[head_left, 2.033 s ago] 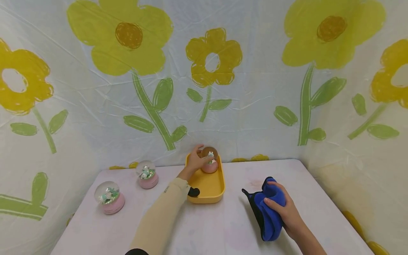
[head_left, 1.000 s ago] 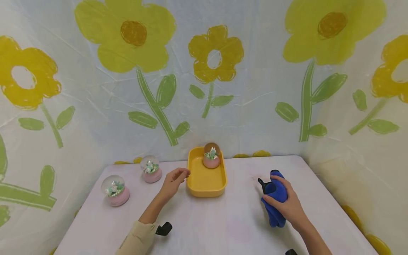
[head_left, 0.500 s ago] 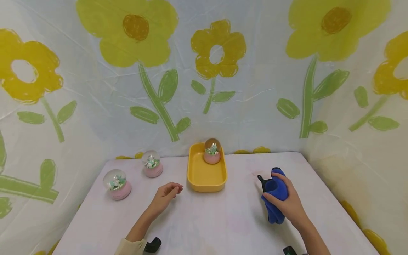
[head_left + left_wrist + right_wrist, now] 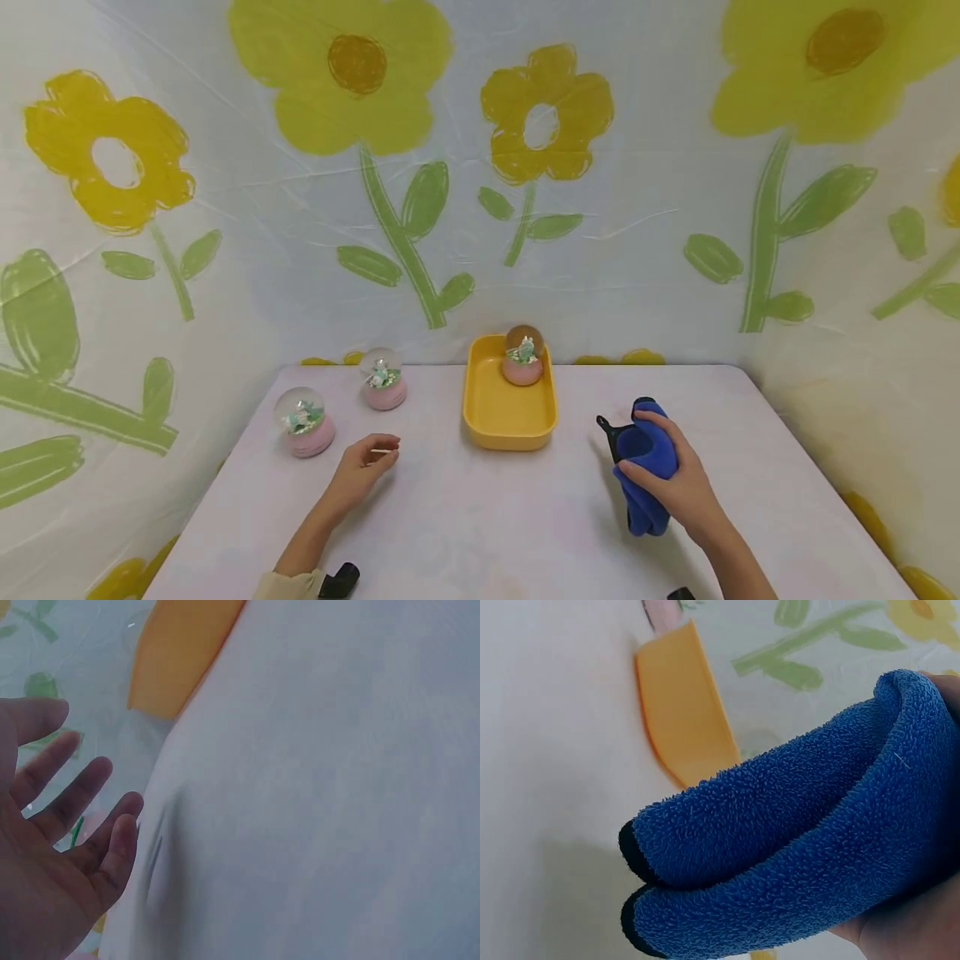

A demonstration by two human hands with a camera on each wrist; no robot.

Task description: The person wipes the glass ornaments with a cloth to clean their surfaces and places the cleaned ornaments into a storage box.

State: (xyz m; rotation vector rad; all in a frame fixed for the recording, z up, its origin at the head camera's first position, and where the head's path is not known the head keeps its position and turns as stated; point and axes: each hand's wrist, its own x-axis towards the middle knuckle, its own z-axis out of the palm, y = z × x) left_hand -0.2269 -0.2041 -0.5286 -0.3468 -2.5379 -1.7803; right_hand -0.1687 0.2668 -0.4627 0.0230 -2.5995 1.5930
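Note:
My right hand (image 4: 684, 487) grips a blue terry cloth (image 4: 651, 467) with black edging, bunched and folded over. In the right wrist view the folded cloth (image 4: 795, 825) fills much of the picture and hides most of the fingers. My left hand (image 4: 360, 475) is held over the table's left side, fingers loosely spread, nothing in it; the left wrist view shows the bare palm (image 4: 45, 877). Nearest to it is a snow globe (image 4: 306, 425) with a pink base, and a second snow globe (image 4: 384, 382) stands behind. A third snow globe (image 4: 523, 358) sits in the yellow tray (image 4: 510, 442), at its back right.
The pale table (image 4: 480, 517) backs onto a hanging sheet (image 4: 637, 275) printed with yellow flowers. The yellow tray stands near the back edge, between the two hands. Dark camera parts show at both wrists.
My left hand has let go of the snow globe in the tray and drawn back to the left and nearer. The right hand keeps hold of the cloth, now bunched more tightly.

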